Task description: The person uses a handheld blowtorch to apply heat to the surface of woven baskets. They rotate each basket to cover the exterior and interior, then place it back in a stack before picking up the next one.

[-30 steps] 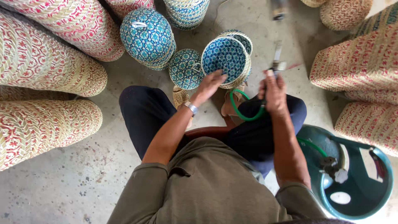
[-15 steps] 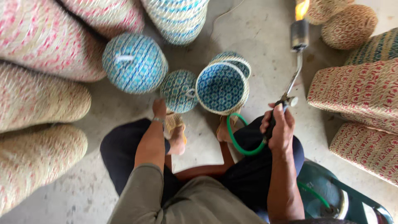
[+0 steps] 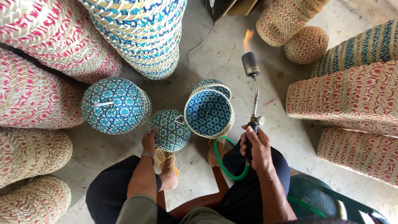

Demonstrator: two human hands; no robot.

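Note:
My right hand grips the handle of a gas torch whose lit nozzle points away from me, a small flame at its tip. A green hose loops from the handle down past my knee. My left hand rests on the edge of a small blue woven lid standing on the concrete floor. Right of the lid, a small blue-lined woven basket lies tipped with its opening facing me, between my two hands. A larger round blue woven piece stands to the left.
Stacks of red-patterned woven baskets crowd the left, more red and teal ones the right. A tall blue-striped stack rises ahead. A green plastic stool sits at lower right. A thin cable runs across the floor.
The torch has swung forward and upright, its flame farther from me. My left hand moved from above the open basket down to the small blue lid. The view has closed in on the floor.

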